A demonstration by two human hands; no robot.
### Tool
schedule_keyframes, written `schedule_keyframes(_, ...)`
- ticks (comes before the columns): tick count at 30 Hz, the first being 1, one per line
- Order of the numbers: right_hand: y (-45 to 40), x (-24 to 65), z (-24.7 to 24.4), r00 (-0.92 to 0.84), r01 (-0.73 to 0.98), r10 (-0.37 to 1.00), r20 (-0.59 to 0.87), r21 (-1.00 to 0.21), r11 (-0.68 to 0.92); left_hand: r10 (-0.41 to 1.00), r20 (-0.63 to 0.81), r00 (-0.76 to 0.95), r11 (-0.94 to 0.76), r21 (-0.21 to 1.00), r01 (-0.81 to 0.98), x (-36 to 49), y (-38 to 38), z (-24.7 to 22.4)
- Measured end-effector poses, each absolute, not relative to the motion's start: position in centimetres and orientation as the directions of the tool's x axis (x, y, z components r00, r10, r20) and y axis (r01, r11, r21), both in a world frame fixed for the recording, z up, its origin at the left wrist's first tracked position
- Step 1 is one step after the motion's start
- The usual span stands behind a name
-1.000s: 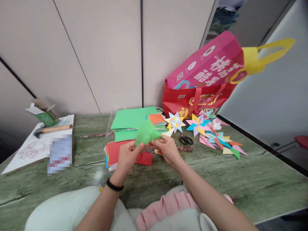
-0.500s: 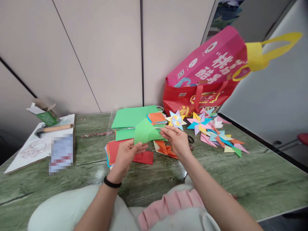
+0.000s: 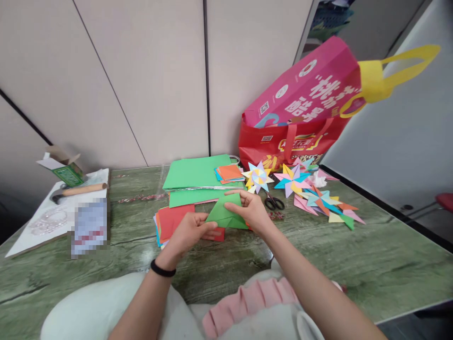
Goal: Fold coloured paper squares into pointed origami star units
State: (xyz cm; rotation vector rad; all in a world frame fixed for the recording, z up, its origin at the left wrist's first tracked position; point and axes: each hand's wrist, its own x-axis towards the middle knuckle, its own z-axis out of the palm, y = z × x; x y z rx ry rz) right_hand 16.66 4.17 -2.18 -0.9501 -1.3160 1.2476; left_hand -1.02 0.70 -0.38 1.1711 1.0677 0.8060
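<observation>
A folded piece of green paper (image 3: 230,212) is held up over the table between both hands. My left hand (image 3: 194,230) pinches its lower left corner, thumb on top. My right hand (image 3: 251,208) grips its upper right side, with the thumb on the front and fingers behind. Beneath and to the left lies a stack of red and other coloured sheets (image 3: 173,224), partly covered by my left hand. Behind the hands are large green sheets (image 3: 194,172) with small orange squares (image 3: 229,173) on top.
Folded paper stars (image 3: 292,179) and loose folded pieces (image 3: 325,203) lie at the right, near black scissors (image 3: 274,202). A red bag (image 3: 297,144) stands behind them. At the left are a hammer (image 3: 83,190), an open green box (image 3: 67,174) and a white board (image 3: 31,231).
The green paper has come lower and nearer to me and looks more folded over. My right hand has moved down and left onto its face, and the scissors are now more exposed.
</observation>
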Motion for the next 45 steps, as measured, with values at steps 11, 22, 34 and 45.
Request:
schedule_keyframes(11, 3.7, 16.2, -2.0, -0.330, -0.035, 0.931, 0.156, -0.988, 0.153, 0.989, -0.139, 0.058, 0.145, 0.983, -0.109, -1.4, 1.4, -0.9)
schedule_keyframes(22, 3.9, 15.8, -2.3, -0.194, -0.043, 0.967, 0.164, -0.986, 0.159, 0.983, -0.109, 0.150, 0.120, 0.990, -0.072, -1.1, 0.9, -0.5)
schedule_keyframes(34, 3.9, 15.7, -2.1, -0.236, 0.046, 0.954, 0.186, -0.978, 0.202, 0.988, -0.040, 0.148, 0.048, 0.998, -0.045, -0.8, 1.2, -0.7)
schedule_keyframes(45, 3.8, 15.7, -2.2, -0.321, 0.055, 0.932, 0.166, -0.980, 0.193, 0.998, -0.030, 0.049, 0.037, 0.990, -0.135, -1.1, 1.0, -0.5)
